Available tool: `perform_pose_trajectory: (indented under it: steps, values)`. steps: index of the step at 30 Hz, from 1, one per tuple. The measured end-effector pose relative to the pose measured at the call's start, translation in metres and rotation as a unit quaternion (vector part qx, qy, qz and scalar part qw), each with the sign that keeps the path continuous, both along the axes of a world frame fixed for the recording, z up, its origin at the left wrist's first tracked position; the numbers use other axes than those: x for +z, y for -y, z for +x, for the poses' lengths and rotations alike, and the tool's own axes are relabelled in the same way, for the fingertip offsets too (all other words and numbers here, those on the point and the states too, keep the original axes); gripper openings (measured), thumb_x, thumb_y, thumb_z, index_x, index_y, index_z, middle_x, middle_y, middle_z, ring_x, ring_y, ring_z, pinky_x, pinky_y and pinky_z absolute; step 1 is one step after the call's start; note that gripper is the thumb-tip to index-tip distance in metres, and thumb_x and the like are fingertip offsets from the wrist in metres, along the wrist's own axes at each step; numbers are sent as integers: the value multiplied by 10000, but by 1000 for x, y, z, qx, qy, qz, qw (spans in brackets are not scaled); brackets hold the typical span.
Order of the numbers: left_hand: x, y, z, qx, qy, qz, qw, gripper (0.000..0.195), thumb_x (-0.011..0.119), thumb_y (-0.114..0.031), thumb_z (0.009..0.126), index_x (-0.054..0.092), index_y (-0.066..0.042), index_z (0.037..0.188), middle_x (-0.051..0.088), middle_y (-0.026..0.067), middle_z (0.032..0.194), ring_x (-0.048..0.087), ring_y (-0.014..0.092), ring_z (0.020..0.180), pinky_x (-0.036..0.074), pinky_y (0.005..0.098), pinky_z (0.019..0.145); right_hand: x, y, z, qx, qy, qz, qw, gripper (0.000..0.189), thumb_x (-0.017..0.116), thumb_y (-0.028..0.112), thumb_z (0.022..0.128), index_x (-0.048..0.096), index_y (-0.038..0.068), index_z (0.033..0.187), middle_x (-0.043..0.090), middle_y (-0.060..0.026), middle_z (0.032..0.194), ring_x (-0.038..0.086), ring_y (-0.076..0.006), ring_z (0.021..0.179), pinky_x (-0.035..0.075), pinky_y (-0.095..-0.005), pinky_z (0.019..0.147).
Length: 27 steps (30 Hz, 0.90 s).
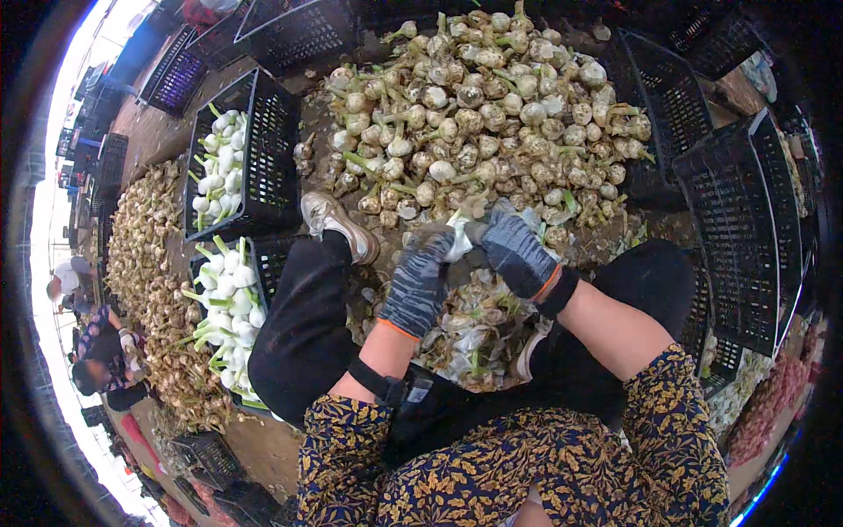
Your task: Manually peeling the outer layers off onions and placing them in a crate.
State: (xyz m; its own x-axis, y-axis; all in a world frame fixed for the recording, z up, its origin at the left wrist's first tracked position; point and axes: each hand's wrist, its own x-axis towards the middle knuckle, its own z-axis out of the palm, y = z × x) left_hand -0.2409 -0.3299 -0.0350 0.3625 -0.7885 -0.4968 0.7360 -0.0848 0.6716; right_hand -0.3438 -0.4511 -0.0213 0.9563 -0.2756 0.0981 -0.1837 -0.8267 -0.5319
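A pale garlic bulb (460, 241) with a stem is held between my two hands, over the space between my legs. My left hand (419, 277), in a grey and black knit glove, grips it from the left. From the other side, the gloved fingers of my right hand (516, 247) close on it, blurred and partly hidden. Just beyond lies a large heap of unpeeled garlic bulbs (474, 122), dirty and with cut stems. Below my hands, loose garlic skins (471, 326) cover the ground between my legs.
Left of me, a black plastic crate (267, 151) and a nearer crate hold peeled white garlic (230, 283). Another garlic heap (148, 237) spreads farther left, near a crouching person (105, 349). Stacked black crates (737, 230) stand at my right.
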Motion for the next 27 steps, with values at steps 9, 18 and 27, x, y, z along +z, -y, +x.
perform_pose_trajectory:
  steps: [9,18,27]
  values:
    - [0,-1,0,40,-13,10,999,236,480,-153,813,482,-53,1027,562,66,897,567,172,751,493,277,575,0,3,7,-19,-41,71,996,213,444,193,814,558,16,844,538,-167,830,500,-324,777,403,-388,661]
    - [17,3,-8,27,-4,12,1000,240,460,-127,821,473,-33,1042,560,89,890,559,167,751,485,282,600,0,3,7,-25,9,-2,1000,136,448,112,778,555,37,814,532,-129,710,528,-257,639,418,-348,545]
    - [12,2,-1,60,-113,12,992,248,514,-130,810,482,-26,1033,544,82,955,551,143,806,468,249,683,8,-4,6,-73,14,18,997,132,453,55,744,543,30,838,520,-130,731,514,-253,664,403,-346,552]
